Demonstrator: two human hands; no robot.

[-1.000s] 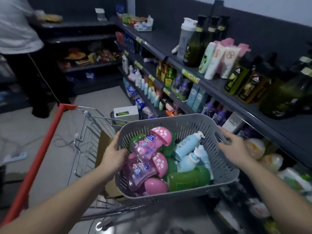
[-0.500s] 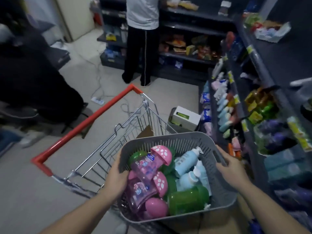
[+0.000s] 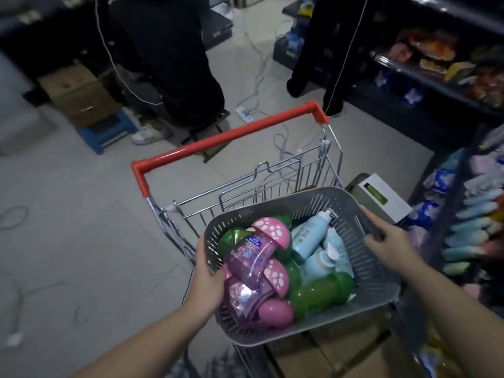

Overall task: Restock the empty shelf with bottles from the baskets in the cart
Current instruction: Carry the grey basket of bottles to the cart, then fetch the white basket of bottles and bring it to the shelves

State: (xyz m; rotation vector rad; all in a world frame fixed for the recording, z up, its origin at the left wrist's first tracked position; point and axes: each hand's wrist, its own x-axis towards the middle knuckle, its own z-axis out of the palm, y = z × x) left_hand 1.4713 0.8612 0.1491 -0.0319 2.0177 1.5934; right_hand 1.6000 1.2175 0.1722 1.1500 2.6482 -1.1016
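No text in this view can be read with confidence.

- Upper pink bottle (image 3: 253, 255) in grey basket (image 3: 381, 290): blue label with white print, too blurred to read.
- Second pink bottle (image 3: 245, 298): label creased and unreadable.
- Pale blue pump bottle (image 3: 311, 236): dark print down its side, characters not resolved.
- White box (image 3: 381, 197) beside cart (image 3: 226, 137): green mark, no letters discernible.
- Shelf goods (image 3: 474, 230) at right: smeared, nothing readable.

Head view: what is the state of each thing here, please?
grey basket, full of bottles, over the cart.
left hand, grips the basket's left rim.
right hand, on the right rim; grip unclear.
pink bottles, lying down, capped.
green bottle, lying down.
blue pump bottles, lying down.
cart, upright, partly under the basket.
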